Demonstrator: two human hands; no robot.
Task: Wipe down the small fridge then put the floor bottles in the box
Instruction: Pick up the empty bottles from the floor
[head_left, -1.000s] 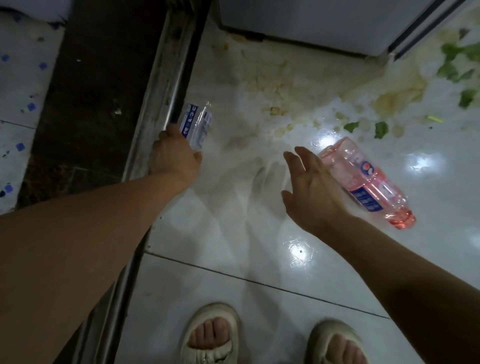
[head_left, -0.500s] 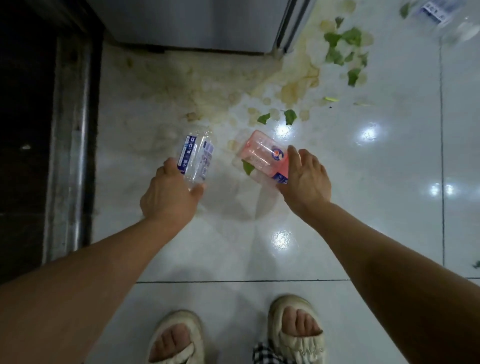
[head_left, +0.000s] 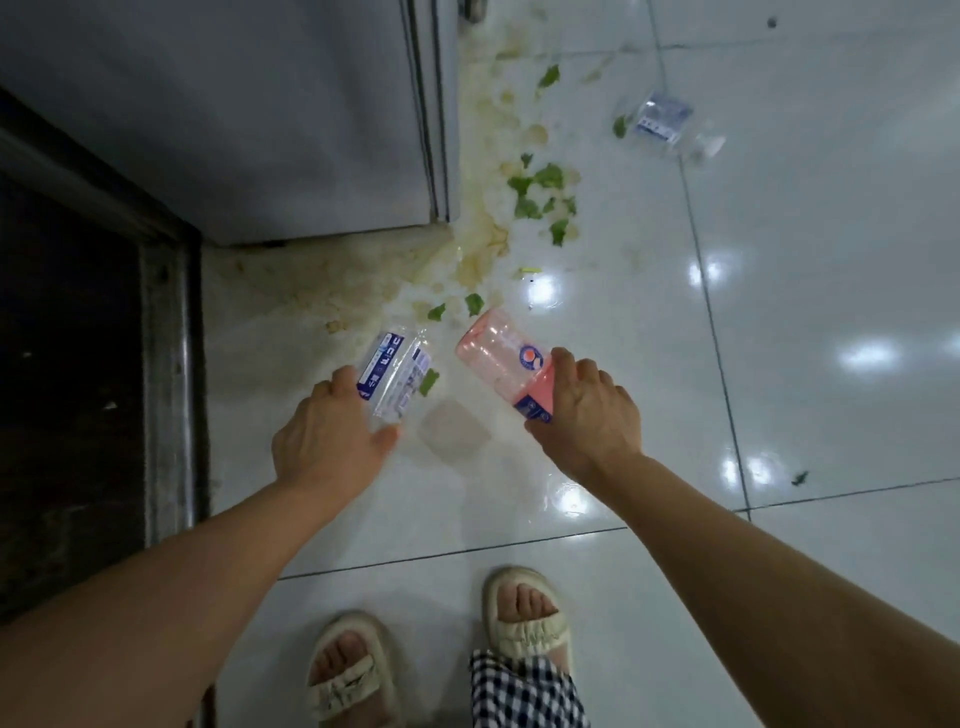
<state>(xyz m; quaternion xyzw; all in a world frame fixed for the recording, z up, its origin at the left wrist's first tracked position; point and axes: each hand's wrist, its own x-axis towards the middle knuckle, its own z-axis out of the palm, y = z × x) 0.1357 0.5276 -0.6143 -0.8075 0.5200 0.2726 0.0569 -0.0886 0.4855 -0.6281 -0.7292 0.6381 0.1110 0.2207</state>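
She is on the bottle-gathering step: left hand (head_left: 332, 441) fingers clamped on a clear bottle (head_left: 395, 376), right hand (head_left: 587, 415) clamped on a pink bottle (head_left: 501, 358). Another bottle (head_left: 670, 127) lies at two o'clock; the box isn't visible and needs finding next.

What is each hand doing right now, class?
Left hand: closed on the clear bottle.
Right hand: closed on the pink bottle.

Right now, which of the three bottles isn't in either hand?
The clear bottle lying on the tiles at far right, beyond the green scraps. The other clear bottle and the pink bottle are both held.
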